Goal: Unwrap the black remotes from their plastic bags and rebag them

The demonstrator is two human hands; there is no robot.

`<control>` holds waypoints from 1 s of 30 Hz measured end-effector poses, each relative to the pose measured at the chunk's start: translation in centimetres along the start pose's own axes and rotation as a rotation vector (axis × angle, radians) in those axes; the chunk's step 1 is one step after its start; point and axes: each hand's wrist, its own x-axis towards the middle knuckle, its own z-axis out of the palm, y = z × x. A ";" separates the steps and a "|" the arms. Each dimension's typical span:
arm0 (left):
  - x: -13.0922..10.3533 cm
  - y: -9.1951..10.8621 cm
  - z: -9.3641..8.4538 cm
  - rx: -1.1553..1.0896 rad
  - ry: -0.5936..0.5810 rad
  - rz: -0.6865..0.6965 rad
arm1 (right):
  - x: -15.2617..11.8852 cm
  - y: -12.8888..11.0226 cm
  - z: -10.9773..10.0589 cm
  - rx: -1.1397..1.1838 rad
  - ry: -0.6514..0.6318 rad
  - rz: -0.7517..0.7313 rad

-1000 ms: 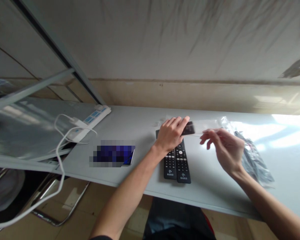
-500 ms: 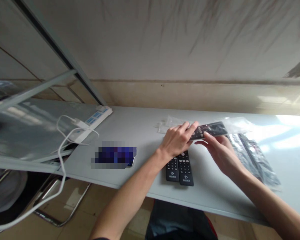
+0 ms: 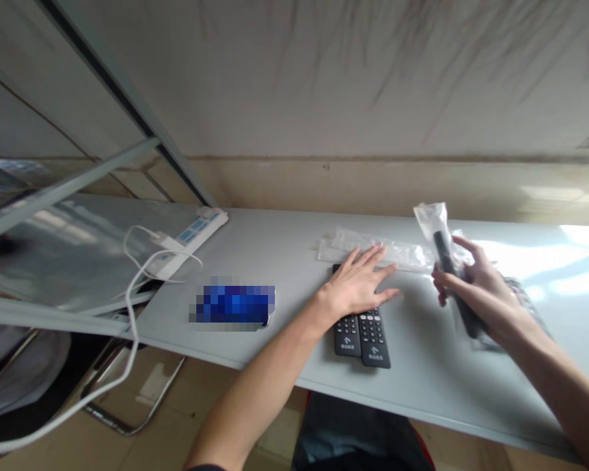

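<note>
My left hand [image 3: 360, 281], fingers spread, lies over the upper ends of two black remote controls [image 3: 374, 343] that rest side by side on the table. Its fingertips reach toward clear plastic bags [image 3: 395, 252] lying flat behind them. Off to the right, my right hand [image 3: 476, 281] is closed around a bagged remote control [image 3: 444, 252], held tilted above the table. The clear bag's loose end sticks up past the remote's top. Partly hidden beneath my right hand and forearm is another bagged item [image 3: 527, 301] on the table.
A phone with a blurred-out screen [image 3: 235, 304] lies on the left of the grey table [image 3: 294, 353]. Beyond it are a white power strip [image 3: 191, 242] and a white cable [image 3: 130, 327] drooping over the edge. A metal frame [image 3: 142, 124] stands at the left.
The bagged remote has moved from between both hands to the right, in my right hand, and turned from lying lengthwise to pointing up. My left hand has let go and spread its fingers.
</note>
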 end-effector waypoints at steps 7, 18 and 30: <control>0.0 0.1 -0.2 0.021 -0.041 -0.018 | -0.7 2.4 -1.4 -0.267 -0.011 -0.074; 0.1 0.0 -0.5 0.021 -0.057 -0.006 | -0.3 4.1 -2.6 -0.999 -0.011 -0.482; 0.0 -0.2 -0.3 -0.003 -0.035 0.016 | 0.1 7.2 -2.6 -1.144 -0.045 -0.550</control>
